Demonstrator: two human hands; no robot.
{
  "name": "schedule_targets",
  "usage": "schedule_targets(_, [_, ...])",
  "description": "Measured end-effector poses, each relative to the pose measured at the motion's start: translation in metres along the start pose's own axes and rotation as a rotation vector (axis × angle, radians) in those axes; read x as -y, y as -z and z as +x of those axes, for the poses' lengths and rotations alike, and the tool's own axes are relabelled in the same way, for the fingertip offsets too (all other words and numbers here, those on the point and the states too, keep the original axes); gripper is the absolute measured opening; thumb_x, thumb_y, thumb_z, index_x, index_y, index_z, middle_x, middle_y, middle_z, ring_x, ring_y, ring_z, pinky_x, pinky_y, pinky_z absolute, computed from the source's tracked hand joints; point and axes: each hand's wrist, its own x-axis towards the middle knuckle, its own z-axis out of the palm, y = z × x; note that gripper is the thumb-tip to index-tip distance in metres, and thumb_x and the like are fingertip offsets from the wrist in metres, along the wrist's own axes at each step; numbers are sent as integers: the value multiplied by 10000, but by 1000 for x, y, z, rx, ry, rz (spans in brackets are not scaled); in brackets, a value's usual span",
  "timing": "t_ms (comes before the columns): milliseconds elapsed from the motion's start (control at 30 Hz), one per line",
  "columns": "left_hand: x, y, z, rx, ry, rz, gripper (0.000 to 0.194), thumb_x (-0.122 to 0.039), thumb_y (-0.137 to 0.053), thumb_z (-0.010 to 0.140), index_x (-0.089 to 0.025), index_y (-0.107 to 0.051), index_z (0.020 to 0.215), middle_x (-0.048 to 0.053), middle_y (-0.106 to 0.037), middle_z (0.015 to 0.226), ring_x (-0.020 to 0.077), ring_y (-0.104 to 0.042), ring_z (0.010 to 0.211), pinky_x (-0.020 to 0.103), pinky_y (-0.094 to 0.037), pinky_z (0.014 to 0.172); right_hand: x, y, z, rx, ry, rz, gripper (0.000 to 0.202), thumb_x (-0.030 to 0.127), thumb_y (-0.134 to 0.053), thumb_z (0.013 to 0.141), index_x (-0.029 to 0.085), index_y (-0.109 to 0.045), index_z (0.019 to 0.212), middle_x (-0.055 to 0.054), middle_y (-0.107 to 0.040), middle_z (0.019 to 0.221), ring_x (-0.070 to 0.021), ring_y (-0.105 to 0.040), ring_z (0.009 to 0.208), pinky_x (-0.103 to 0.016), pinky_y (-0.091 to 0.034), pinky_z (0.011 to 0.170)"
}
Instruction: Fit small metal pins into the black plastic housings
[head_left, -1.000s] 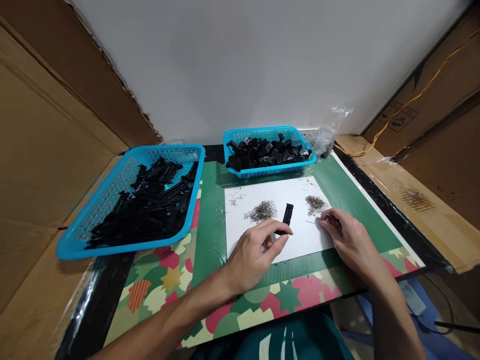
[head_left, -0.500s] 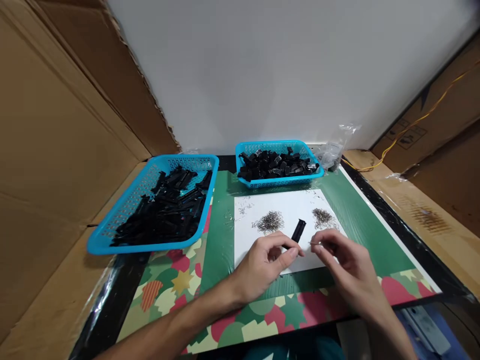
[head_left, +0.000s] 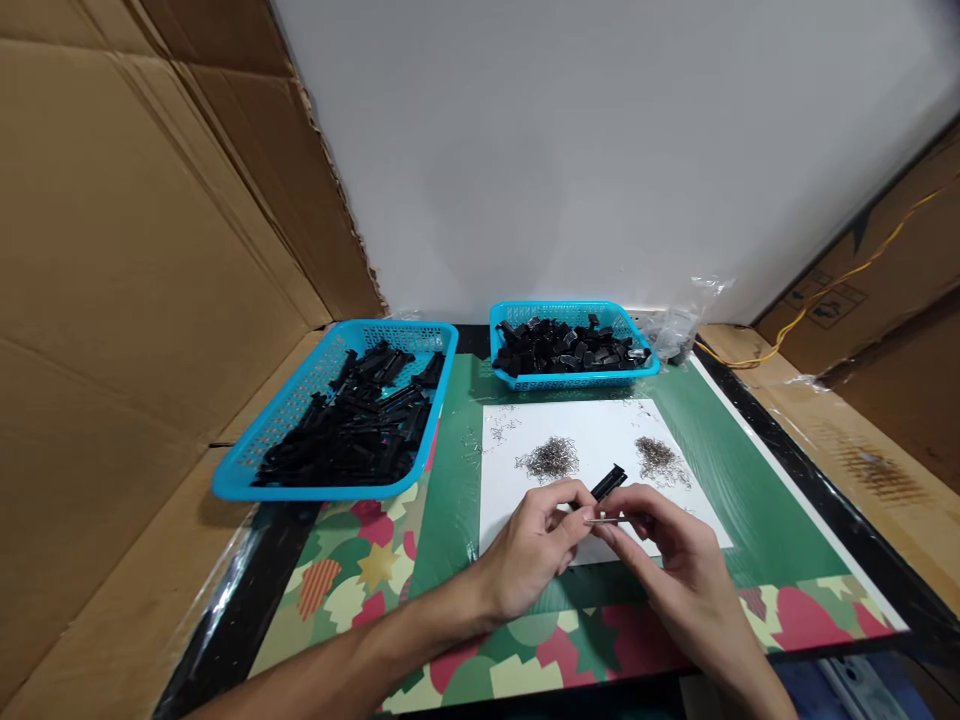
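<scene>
My left hand (head_left: 532, 545) is closed around a narrow black plastic part (head_left: 609, 482), whose far end sticks up past the fingers. Against it comes my right hand (head_left: 671, 545), pinching a thin metal pin-like piece (head_left: 609, 520) that points left toward my left thumb. The fingertips of both hands meet over the white sheet (head_left: 517, 500). Beyond them lie two heaps of tiny metal wire pieces, a left heap (head_left: 551, 458) and a right heap (head_left: 656, 457). The fingers hide the near end of the black part.
A blue basket (head_left: 247, 490) of long black plastic parts stands at left. Farther back is a second blue basket (head_left: 577, 380) with small black pieces, beside a clear plastic bag (head_left: 675, 330). Cardboard (head_left: 150, 220) walls the left side; a yellow cable (head_left: 787, 325) runs at right.
My right hand has moved left with the metal piece, up to the black part. The black part has tilted further to the right in my left hand. The view has shifted slightly.
</scene>
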Motion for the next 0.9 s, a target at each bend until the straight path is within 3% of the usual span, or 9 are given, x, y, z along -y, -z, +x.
schedule_targets(133, [-2, -1, 0, -33, -33, 51, 365, -514, -577, 1062, -171, -636, 948, -20, -529, 844, 81, -424, 619, 227, -355, 585, -3, -5, -2, -100, -120, 55, 261, 467, -661, 1013, 218, -740, 1003, -37, -697, 832, -196, -634, 741, -273, -491, 634])
schedule_targets(233, [-5, -2, -1, -56, -63, 162, 366, -499, -556, 1076, -174, -650, 935, -8, -552, 888, 100, -468, 684, 238, -372, 627, -7, -7, -4, -105, -188, 84, 318, 505, -664, 1001, 203, -763, 987, -30, -659, 760, -177, -559, 665, -261, -412, 542])
schedule_targets(433, [-8, -3, -2, -96, -127, 439, 335, -434, -526, 1097, -188, -705, 957, 5, -577, 911, 149, -516, 815, 267, -381, 714, -5, -5, -9, -121, -205, 62, 343, 517, -690, 972, 189, -782, 933, -14, -575, 696, -150, -462, 601, -254, -332, 490])
schedule_targets(533, [-8, -3, -2, -89, -117, 501, 326, -424, -522, 1097, -194, -716, 971, 4, -580, 901, 153, -518, 793, 276, -385, 716, -2, -7, -10, -139, -207, 40, 326, 502, -713, 951, 185, -784, 926, 24, -470, 644, -123, -372, 548, -251, -296, 480])
schedule_targets(633, [-7, -3, -2, -85, -112, 533, 336, -424, -503, 1103, -199, -714, 969, 17, -614, 932, 170, -575, 850, 282, -424, 770, -2, -4, -11, -168, -210, 12, 341, 512, -733, 923, 177, -795, 893, 27, -455, 625, -120, -364, 527, -253, -291, 472])
schedule_targets(733, [-4, -3, -3, -77, -96, 544, 302, -389, -460, 1115, -227, -688, 1230, 48, -697, 1047, 210, -651, 961, 312, -474, 864, -4, 7, -8, -259, -217, -56, 361, 528, -758, 886, 174, -800, 829, 20, -464, 615, -124, -382, 518, -261, -306, 475])
schedule_targets(800, [-1, -4, -3, -91, -60, 569, 419, -379, -484, 1103, -239, -549, 1493, 68, -735, 1086, 228, -683, 928, 328, -499, 833, -6, 19, -6, -317, -224, -118, 357, 526, -770, 866, 176, -801, 802, 26, -439, 603, -125, -376, 518, -266, -308, 484])
schedule_targets(833, [0, -5, -2, -91, -47, 585, 489, -388, -509, 1093, -236, -495, 1558, 78, -751, 1103, 232, -695, 899, 329, -508, 808, -7, 25, -4, -320, -230, -144, 353, 524, -773, 859, 178, -800, 792, 30, -425, 596, -126, -369, 517, -269, -303, 487])
schedule_targets(900, [0, -5, -2, -50, -47, 611, 482, -408, -528, 1088, -235, -559, 1536, 82, -780, 1107, 233, -715, 865, 325, -519, 787, -7, 35, -1, -250, -258, -174, 355, 526, -772, 847, 177, -793, 781, 32, -424, 583, -127, -363, 514, -271, -285, 488])
